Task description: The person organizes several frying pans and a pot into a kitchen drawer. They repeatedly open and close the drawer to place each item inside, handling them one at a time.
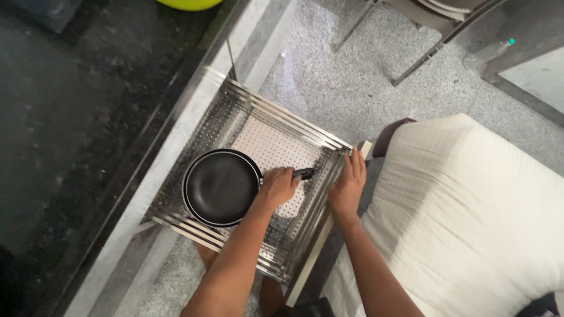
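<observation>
Now, L hand (276, 186) gripping frying pan (221, 186) handle, handle pointing right, R hand (348, 185) flat on drawer basket (305, 220) front.

The wire drawer basket (276, 147) stands pulled out from under the counter (70, 117), which lies to its left. A frying pan (220, 188) sits in the basket's left half, its handle (302, 173) pointing right. The left hand (277, 186) is on that handle, inside the basket. The right hand (348, 185) rests on the basket's right rim. Chair legs (382, 35) stand on the floor behind the basket.
</observation>
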